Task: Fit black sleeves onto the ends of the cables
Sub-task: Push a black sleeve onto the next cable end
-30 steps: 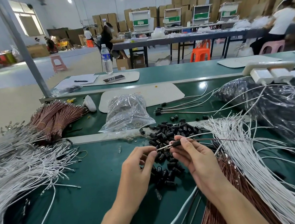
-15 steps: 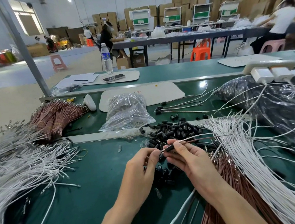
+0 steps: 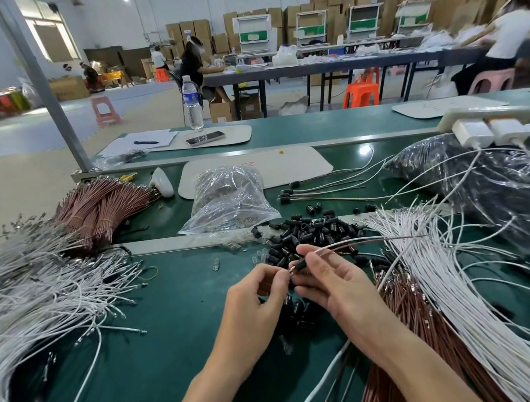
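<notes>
Pinching item: left hand (image 3: 258, 299), fingers curled, thumb and forefinger closed on the bright metal tip of the held cable (image 3: 340, 247) where it pokes out of a sleeve.

Gripping item: right hand (image 3: 336, 277), palm up, thumb and fingers round the held sleeve (image 3: 300, 265), a short black tube, glossy; the thin cable runs off to the right over the forefinger.

Landmark: pile of black sleeves (image 3: 316, 228), small cylinders, loose, on the green table mat (image 3: 141, 337). Both hands work at the near edge of the pile, just above it.

- Right of the pile: fan of white cables (image 3: 454, 281), thin and round, with brown cables (image 3: 402, 310) lying partly under them.
- Far right of the pile: dark plastic bag (image 3: 493, 182), crinkled, shiny.
- Behind the pile: sleeved cables (image 3: 320, 193), a few side by side, black caps at their left ends.
- Behind and left of the pile: clear plastic bag (image 3: 228, 200), wrinkled, holding small parts.
- Left of the pile: heap of white cables (image 3: 43, 297) with metal ends; beyond it, banded bundles of brown cables (image 3: 99, 210).
</notes>
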A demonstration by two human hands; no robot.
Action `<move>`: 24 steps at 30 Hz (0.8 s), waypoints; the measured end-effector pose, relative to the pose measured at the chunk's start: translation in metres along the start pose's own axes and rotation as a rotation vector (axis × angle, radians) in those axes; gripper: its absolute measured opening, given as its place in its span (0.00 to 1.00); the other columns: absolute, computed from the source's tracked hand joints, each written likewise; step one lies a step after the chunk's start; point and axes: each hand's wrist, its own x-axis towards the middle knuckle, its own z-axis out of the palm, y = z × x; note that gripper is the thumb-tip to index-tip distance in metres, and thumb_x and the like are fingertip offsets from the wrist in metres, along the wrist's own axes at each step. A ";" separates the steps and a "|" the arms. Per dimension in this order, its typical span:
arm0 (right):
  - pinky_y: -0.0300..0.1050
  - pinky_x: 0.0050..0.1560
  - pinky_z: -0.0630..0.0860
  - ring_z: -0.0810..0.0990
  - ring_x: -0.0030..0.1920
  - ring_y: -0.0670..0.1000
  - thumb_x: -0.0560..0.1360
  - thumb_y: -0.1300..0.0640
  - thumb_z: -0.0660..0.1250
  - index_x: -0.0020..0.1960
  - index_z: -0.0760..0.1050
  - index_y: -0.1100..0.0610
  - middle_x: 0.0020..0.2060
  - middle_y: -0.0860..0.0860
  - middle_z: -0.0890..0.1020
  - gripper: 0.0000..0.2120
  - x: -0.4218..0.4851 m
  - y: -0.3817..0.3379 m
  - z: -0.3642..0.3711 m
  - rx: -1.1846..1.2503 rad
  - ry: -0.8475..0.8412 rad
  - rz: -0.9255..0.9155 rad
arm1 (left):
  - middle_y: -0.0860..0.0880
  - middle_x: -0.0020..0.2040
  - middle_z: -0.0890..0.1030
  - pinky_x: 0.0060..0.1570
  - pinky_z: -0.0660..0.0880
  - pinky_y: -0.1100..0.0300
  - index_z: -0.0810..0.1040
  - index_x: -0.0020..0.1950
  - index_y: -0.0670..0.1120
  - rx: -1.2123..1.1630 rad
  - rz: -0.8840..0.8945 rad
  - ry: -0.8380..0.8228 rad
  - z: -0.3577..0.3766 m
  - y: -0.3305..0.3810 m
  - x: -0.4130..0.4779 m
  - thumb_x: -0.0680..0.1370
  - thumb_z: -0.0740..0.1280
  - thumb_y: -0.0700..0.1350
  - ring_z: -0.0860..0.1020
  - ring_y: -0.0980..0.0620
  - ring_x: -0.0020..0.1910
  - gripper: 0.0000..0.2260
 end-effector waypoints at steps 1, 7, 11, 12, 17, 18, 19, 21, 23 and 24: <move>0.41 0.48 0.82 0.85 0.47 0.50 0.72 0.52 0.73 0.59 0.83 0.53 0.47 0.55 0.86 0.16 -0.001 0.001 0.000 -0.046 -0.018 -0.010 | 0.59 0.36 0.81 0.38 0.70 0.72 0.80 0.45 0.58 -0.014 -0.006 0.000 0.000 0.001 0.000 0.83 0.66 0.47 0.77 0.61 0.35 0.09; 0.43 0.48 0.83 0.85 0.45 0.50 0.77 0.63 0.71 0.61 0.79 0.56 0.40 0.54 0.84 0.14 -0.003 0.002 -0.001 -0.158 -0.003 -0.033 | 0.58 0.37 0.82 0.38 0.73 0.69 0.80 0.45 0.58 -0.001 -0.004 -0.034 0.002 0.003 -0.002 0.83 0.65 0.47 0.78 0.61 0.36 0.09; 0.42 0.46 0.83 0.84 0.44 0.49 0.78 0.64 0.70 0.61 0.79 0.56 0.38 0.53 0.82 0.12 -0.003 0.002 0.001 -0.159 0.004 -0.056 | 0.57 0.39 0.83 0.38 0.75 0.62 0.80 0.46 0.57 0.005 -0.004 -0.012 0.003 0.001 -0.001 0.81 0.64 0.54 0.79 0.56 0.36 0.08; 0.42 0.46 0.83 0.84 0.44 0.49 0.78 0.64 0.70 0.60 0.79 0.56 0.38 0.53 0.82 0.12 -0.002 0.003 0.001 -0.165 0.006 -0.066 | 0.57 0.39 0.83 0.37 0.75 0.63 0.80 0.46 0.57 0.017 -0.001 -0.004 0.004 0.001 -0.001 0.81 0.64 0.55 0.79 0.55 0.36 0.08; 0.41 0.46 0.82 0.85 0.44 0.49 0.78 0.64 0.70 0.58 0.81 0.52 0.38 0.53 0.81 0.12 -0.001 0.004 -0.001 -0.219 0.028 -0.115 | 0.57 0.41 0.83 0.39 0.73 0.67 0.80 0.47 0.59 0.054 0.012 0.029 0.004 -0.001 0.001 0.82 0.67 0.51 0.79 0.53 0.39 0.05; 0.41 0.46 0.82 0.85 0.43 0.49 0.78 0.64 0.70 0.58 0.81 0.51 0.38 0.53 0.81 0.12 0.000 0.005 -0.002 -0.242 0.031 -0.128 | 0.57 0.42 0.83 0.39 0.73 0.67 0.81 0.47 0.59 0.053 0.012 0.033 0.004 0.000 0.001 0.82 0.68 0.49 0.79 0.54 0.39 0.05; 0.42 0.46 0.82 0.85 0.43 0.48 0.78 0.64 0.70 0.58 0.81 0.51 0.38 0.52 0.82 0.12 0.000 0.006 -0.002 -0.271 0.035 -0.142 | 0.57 0.42 0.83 0.39 0.72 0.68 0.81 0.47 0.58 0.047 0.011 0.036 0.004 0.000 0.001 0.82 0.68 0.48 0.78 0.54 0.38 0.06; 0.42 0.47 0.82 0.84 0.42 0.49 0.79 0.63 0.70 0.58 0.81 0.49 0.39 0.52 0.82 0.13 0.001 0.007 -0.002 -0.330 0.045 -0.172 | 0.56 0.41 0.83 0.40 0.72 0.68 0.82 0.46 0.57 0.021 0.001 0.039 0.003 0.002 0.001 0.81 0.69 0.46 0.78 0.56 0.37 0.07; 0.41 0.48 0.82 0.85 0.43 0.49 0.79 0.63 0.70 0.57 0.81 0.46 0.40 0.54 0.82 0.13 0.001 0.009 -0.002 -0.368 0.053 -0.196 | 0.56 0.40 0.83 0.40 0.72 0.67 0.83 0.46 0.55 -0.024 -0.029 0.042 0.003 0.003 0.002 0.81 0.70 0.45 0.78 0.58 0.36 0.06; 0.40 0.48 0.82 0.85 0.44 0.48 0.79 0.63 0.71 0.57 0.81 0.46 0.41 0.54 0.83 0.13 0.001 0.010 -0.002 -0.378 0.055 -0.206 | 0.56 0.39 0.83 0.40 0.73 0.67 0.84 0.47 0.54 -0.052 -0.049 0.039 0.003 0.004 0.002 0.81 0.70 0.44 0.77 0.58 0.36 0.06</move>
